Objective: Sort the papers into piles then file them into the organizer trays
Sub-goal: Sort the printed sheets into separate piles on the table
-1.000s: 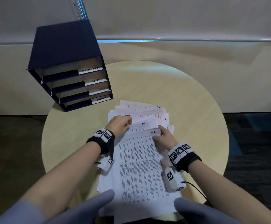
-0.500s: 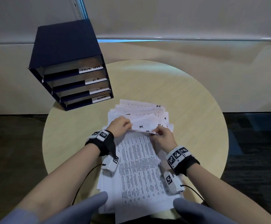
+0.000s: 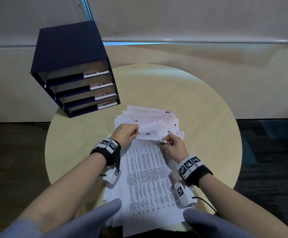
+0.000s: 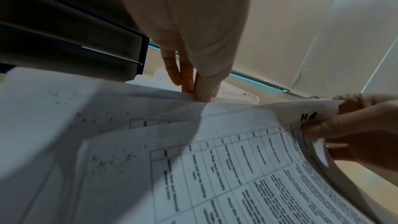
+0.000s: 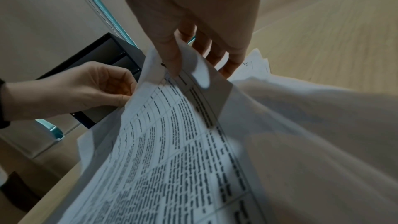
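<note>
The loose stack of white printed paper sheets (image 3: 148, 177) lay on the round pale wooden bench (image 3: 200, 109), long axis running away from the person. The right hand (image 3: 173, 148) pinched the top sheet's far right corner, marked "HR"; the left hand (image 3: 125, 133), fingers curled, pressed the sheets beneath. The dark blue 4-tray organizer (image 3: 74, 71) stood far-left, nearer the left hand.

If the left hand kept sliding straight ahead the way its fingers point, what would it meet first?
Probably more of the fanned papers beyond the left hand, then bare table. The organizer seems off to its left, though depth is unclear.
</note>
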### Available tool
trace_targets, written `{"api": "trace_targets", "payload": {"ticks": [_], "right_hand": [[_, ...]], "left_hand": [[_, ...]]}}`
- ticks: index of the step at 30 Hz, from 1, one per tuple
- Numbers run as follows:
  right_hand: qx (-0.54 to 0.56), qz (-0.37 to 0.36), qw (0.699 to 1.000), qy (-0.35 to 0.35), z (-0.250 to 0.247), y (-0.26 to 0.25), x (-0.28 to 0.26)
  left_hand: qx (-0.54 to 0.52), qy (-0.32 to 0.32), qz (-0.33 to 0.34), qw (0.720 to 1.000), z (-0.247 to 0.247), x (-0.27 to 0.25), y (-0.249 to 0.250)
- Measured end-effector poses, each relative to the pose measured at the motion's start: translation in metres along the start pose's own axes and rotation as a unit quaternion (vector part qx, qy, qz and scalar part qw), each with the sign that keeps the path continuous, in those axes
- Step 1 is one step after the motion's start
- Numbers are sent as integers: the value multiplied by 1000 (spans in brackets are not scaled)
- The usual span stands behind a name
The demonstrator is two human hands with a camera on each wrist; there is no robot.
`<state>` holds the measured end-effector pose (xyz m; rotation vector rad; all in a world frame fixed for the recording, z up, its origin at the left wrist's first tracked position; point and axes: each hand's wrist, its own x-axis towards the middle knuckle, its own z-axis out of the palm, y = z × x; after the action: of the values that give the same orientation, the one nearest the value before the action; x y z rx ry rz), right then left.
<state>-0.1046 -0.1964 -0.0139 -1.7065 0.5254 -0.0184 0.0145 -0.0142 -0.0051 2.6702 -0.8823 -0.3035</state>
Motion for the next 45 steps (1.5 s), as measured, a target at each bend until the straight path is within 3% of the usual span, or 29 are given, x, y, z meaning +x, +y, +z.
{"api": "trace_targets", "payload": {"ticks": [5, 9, 13, 16, 18, 21, 25, 31, 35, 39, 42, 45], "right_hand": [[-19, -4, 1000, -1, 2, 2, 7], [-33, -23, 999, 4, 4, 2, 9], [-16, -5, 1000, -20, 6, 4, 9], [-7, -16, 999, -30, 3, 4, 8], [-10, -22, 999, -38, -1, 4, 8], [-20, -19, 999, -27, -6, 7, 6], [-6, -7, 1000, 9, -9, 10, 5], [-27, -23, 999, -1, -1, 14, 11], [-39, -28, 999, -3, 2, 14, 15], [-46, -32, 998, -29, 1, 18, 17], [-51, -48, 996, -53, -3, 21, 16], [-38, -50, 995, -73, -9, 20, 14]], "left_hand": [[32, 30, 49, 998, 0, -5, -7], [-35, -14, 88, 995, -1, -9, -10], [-127, -92, 22, 987, -1, -8, -6], [-119, -67, -58, 989, 0, -2, -6], [-96, -50, -75, 991, 1, 1, -8], [-83, -69, -72, 992, -1, 3, -5], [-66, -26, -47, 996, -2, 6, -2], [-60, -11, -4, 998, -1, 3, -3], [-122, -60, 29, 990, -4, -5, -10], [-214, -97, -16, 972, -8, -6, -8], [-173, -72, -53, 981, -8, 3, -5], [-134, -88, -62, 985, -6, 7, -1]]}}
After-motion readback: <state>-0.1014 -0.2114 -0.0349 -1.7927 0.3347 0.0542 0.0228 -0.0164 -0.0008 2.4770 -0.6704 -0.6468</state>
